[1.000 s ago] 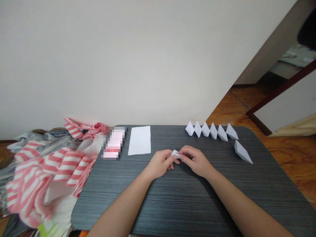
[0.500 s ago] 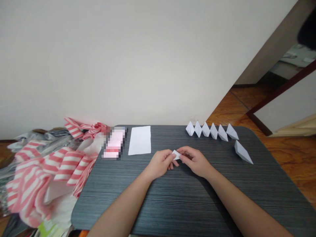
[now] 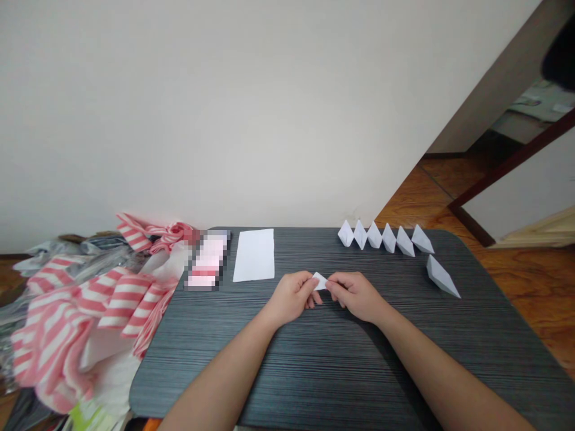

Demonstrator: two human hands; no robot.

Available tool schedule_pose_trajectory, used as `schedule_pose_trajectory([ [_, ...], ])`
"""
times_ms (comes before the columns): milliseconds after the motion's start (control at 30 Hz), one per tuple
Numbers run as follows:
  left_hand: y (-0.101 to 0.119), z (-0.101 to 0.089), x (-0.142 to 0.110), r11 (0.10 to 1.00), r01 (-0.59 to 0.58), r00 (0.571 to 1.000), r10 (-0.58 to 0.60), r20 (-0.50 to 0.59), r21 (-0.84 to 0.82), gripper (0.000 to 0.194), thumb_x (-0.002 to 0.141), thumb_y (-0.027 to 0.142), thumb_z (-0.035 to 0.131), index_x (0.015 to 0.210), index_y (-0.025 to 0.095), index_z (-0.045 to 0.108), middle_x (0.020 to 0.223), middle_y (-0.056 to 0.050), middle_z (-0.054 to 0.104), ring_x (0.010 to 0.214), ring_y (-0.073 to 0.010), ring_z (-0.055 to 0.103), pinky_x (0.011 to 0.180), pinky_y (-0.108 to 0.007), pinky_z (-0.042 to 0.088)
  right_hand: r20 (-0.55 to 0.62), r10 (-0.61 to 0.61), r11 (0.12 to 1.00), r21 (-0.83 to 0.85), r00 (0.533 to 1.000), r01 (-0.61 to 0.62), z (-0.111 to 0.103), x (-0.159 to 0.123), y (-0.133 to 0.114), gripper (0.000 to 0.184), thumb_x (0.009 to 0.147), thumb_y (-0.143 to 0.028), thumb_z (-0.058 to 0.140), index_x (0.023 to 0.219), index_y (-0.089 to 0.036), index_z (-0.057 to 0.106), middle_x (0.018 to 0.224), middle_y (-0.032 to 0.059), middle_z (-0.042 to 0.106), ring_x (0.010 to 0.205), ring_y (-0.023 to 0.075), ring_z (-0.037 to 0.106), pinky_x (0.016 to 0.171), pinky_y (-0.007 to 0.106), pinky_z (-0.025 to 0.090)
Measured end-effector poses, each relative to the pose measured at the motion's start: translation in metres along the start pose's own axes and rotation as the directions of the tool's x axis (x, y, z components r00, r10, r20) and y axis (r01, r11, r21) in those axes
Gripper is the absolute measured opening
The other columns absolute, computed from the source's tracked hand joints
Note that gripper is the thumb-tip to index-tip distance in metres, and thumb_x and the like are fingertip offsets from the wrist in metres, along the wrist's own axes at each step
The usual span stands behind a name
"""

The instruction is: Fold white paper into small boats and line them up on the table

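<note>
Just above the middle of the dark table (image 3: 287, 371), a small piece of folded white paper (image 3: 320, 281) is pinched between both hands. My left hand (image 3: 293, 295) grips its left side, thumb on top and other fingers beneath. My right hand (image 3: 354, 294) pinches the right corner between thumb and index finger. Fingertips cover part of the paper, so its full shape is hidden. Behind my left hand lies a flat stack or sheet of white paper (image 3: 254, 255). Several folded white paper boats (image 3: 375, 236) stand in a row at the back right, and another paper boat (image 3: 442, 276) lies nearer.
A blurred-out pink and white rectangular item (image 3: 207, 260) is at the table's back left. Left of the table, red-and-white striped cloth (image 3: 85, 299) is heaped with plastic bags. A pale wall (image 3: 269, 120) rises behind the table; wooden floor (image 3: 530, 287) shows at right.
The right index finger has come down from above the paper, and more of the paper's top face now shows. The left hand has hardly moved.
</note>
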State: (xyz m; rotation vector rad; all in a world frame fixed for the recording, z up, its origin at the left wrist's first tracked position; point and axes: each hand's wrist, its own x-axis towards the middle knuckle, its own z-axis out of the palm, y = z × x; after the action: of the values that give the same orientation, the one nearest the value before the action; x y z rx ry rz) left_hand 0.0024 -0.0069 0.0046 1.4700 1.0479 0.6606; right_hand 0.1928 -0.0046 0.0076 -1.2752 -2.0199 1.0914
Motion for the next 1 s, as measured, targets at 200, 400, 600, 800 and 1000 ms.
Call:
schedule_pose_trajectory([
  [200,0.002,-0.0002,-0.0001,1.0,-0.013,1.0,0.013,-0.007,0.004,0.04,0.09,0.044,0.037,0.072,0.014,0.056,0.06,-0.003,0.062,0.049,-0.0092,0.053,0.05,-0.02,0.043,0.002,0.03,0.999,0.029,1.0,-0.03,0.0007,-0.0002,-0.0011,0.033,0.09,-0.027,0.044,0.06,-0.017,0.053,0.045,-0.0048,0.047,0.04,0.0081,0.045,0.046,0.02,0.035],
  [400,0.0046,-0.0002,-0.0011,0.999,-0.003,1.0,0.004,0.018,-0.038,0.026,0.083,0.039,0.052,0.081,0.013,0.057,0.069,-0.004,0.065,0.055,-0.0096,0.056,0.053,-0.02,0.044,-0.013,0.031,0.999,0.022,0.999,-0.031,0.0022,-0.0003,0.001,0.033,0.09,-0.029,0.044,0.06,-0.017,0.053,0.047,-0.0039,0.049,0.039,0.0079,0.046,0.045,0.019,0.035],
  [600,0.0046,0.0005,-0.0021,1.0,0.003,1.0,-0.003,-0.006,0.008,0.031,0.086,0.041,0.047,0.079,0.013,0.058,0.073,-0.006,0.067,0.053,-0.0094,0.056,0.051,-0.021,0.044,-0.026,0.014,1.0,0.011,1.0,-0.014,0.0038,0.0004,-0.0014,0.035,0.09,-0.029,0.044,0.059,-0.017,0.054,0.046,-0.0032,0.049,0.041,0.0086,0.046,0.044,0.019,0.034],
  [800,0.0041,-0.0001,-0.002,1.0,0.013,1.0,-0.013,-0.012,0.024,0.031,0.086,0.04,0.046,0.077,0.014,0.057,0.071,-0.005,0.067,0.053,-0.0093,0.056,0.051,-0.02,0.043,-0.009,0.0,1.0,0.009,1.0,0.0,0.0034,0.0005,-0.0016,0.03,0.088,-0.029,0.048,0.063,-0.017,0.057,0.051,-0.0025,0.055,0.043,0.0084,0.047,0.046,0.02,0.035],
  [1000,0.0036,-0.0003,-0.0018,1.0,0.015,1.0,-0.015,-0.005,0.005,0.031,0.086,0.04,0.046,0.076,0.013,0.057,0.07,-0.005,0.066,0.052,-0.0091,0.056,0.05,-0.02,0.043,0.022,0.034,0.999,0.019,0.999,-0.035,0.0012,0.0002,-0.0037,0.032,0.088,-0.028,0.047,0.06,-0.017,0.057,0.048,-0.0032,0.053,0.041,0.0084,0.048,0.045,0.02,0.035],
])
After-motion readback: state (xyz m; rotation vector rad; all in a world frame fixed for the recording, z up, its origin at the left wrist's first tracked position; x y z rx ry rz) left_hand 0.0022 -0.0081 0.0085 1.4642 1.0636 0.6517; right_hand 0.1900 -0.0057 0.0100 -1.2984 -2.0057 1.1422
